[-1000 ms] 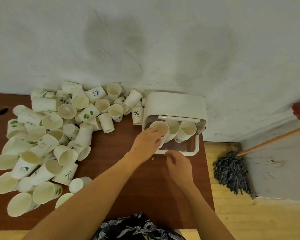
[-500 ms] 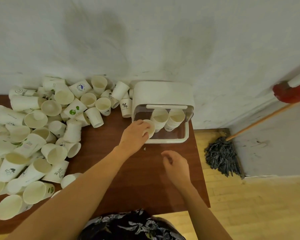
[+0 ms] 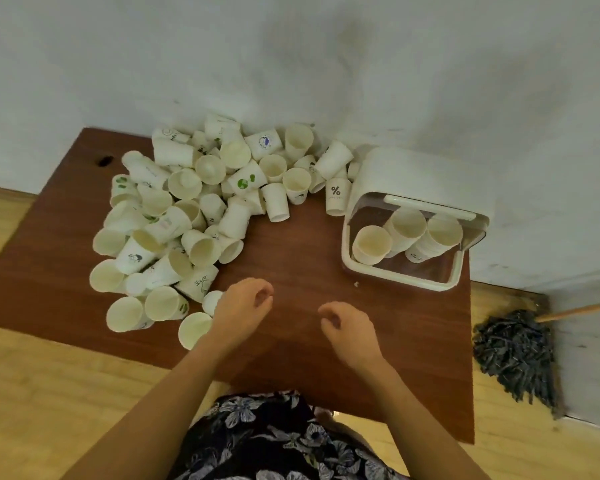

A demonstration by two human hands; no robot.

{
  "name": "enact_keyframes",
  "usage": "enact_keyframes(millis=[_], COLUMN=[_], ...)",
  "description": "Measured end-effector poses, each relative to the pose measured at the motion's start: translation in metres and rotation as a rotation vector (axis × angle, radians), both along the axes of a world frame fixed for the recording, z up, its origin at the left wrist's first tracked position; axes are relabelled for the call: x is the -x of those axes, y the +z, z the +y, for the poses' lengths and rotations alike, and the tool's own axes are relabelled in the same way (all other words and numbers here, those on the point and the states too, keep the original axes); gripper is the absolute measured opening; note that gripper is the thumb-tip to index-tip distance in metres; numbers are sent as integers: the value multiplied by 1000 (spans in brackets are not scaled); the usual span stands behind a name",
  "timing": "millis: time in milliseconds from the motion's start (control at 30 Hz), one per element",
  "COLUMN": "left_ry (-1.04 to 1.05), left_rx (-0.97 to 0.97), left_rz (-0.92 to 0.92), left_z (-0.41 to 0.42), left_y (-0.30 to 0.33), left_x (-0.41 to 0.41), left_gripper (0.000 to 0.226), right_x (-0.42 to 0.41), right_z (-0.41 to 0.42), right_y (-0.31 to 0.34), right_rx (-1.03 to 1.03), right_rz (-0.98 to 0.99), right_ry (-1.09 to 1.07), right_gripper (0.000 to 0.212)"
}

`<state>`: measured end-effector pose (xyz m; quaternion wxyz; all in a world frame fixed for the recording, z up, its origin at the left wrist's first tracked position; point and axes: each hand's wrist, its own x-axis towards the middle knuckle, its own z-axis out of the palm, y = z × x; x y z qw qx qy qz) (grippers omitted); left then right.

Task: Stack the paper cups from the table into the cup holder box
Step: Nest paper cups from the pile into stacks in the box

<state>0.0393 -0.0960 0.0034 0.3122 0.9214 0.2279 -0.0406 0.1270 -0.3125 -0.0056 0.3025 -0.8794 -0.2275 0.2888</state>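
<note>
A heap of several white paper cups (image 3: 194, 216) covers the left and back of the brown table (image 3: 302, 258). The white cup holder box (image 3: 413, 188) stands at the back right with its clear front open; three cup stacks (image 3: 407, 233) lean inside it. My left hand (image 3: 245, 306) hovers over the table's middle front, fingers loosely curled, holding nothing, right beside two lying cups (image 3: 196, 327). My right hand (image 3: 347, 327) hovers a little to the right, also loosely curled and holding nothing.
A cup with a percent sign (image 3: 336, 199) stands just left of the box. A dark mop (image 3: 516, 351) lies on the wooden floor to the right of the table. The white wall runs directly behind table and box.
My left hand let go of the cup in the box's left slot and drew back toward the heap. My right hand also pulled back from the box. The view tilted and shifted.
</note>
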Motion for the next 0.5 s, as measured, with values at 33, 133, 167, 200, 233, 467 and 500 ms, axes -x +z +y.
enact_keyframes(millis=[33, 133, 167, 200, 233, 467, 500], left_ry=[17, 18, 13, 13, 15, 48, 40], left_rx=[-6, -26, -30, -32, -33, -118, -106], left_rz=[4, 55, 67, 71, 73, 133, 146], left_z=[11, 43, 49, 56, 68, 148, 154], left_y=[-2, -9, -11, -14, -16, -30, -34], left_x=[8, 30, 34, 38, 45, 94, 100], left_gripper=[11, 11, 12, 13, 15, 14, 15], right_x=[7, 31, 36, 42, 50, 102, 108], right_z=[9, 41, 48, 55, 68, 142, 151], right_y=[-1, -7, -9, -11, -14, -25, -25], right_rx=[-1, 7, 16, 24, 30, 48, 47], right_rz=[2, 9, 16, 22, 25, -6, -22], right_ry=[13, 23, 21, 18, 8, 17, 33], right_gripper=[23, 22, 22, 22, 22, 28, 29])
